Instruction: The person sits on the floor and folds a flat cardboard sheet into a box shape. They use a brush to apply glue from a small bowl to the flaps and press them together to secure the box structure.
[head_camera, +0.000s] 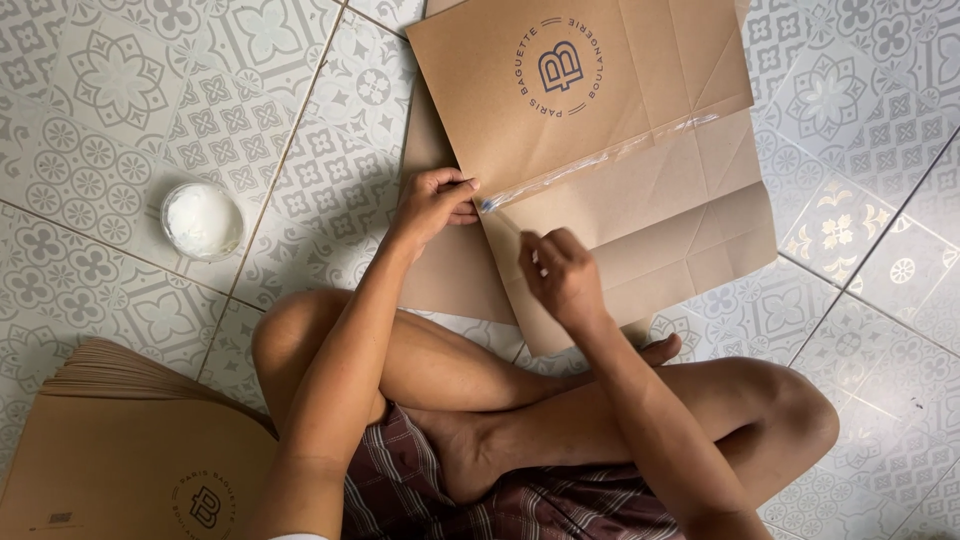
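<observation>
A flat brown paper bag (640, 190) with a round dark printed mark lies on the tiled floor in front of my crossed legs. A glossy wet strip (600, 158) runs across it along the edge of a folded flap. My left hand (432, 203) pinches the left end of that flap edge, fingers closed on the paper. My right hand (560, 270) hovers just below the strip over the bag's lower part, fingers loosely curled, holding nothing that I can see.
A small round tub of white paste (202, 219) stands on the floor to the left. A stack of brown paper bags (130, 440) lies at the lower left beside my knee. Another brown sheet (450, 270) lies under the bag.
</observation>
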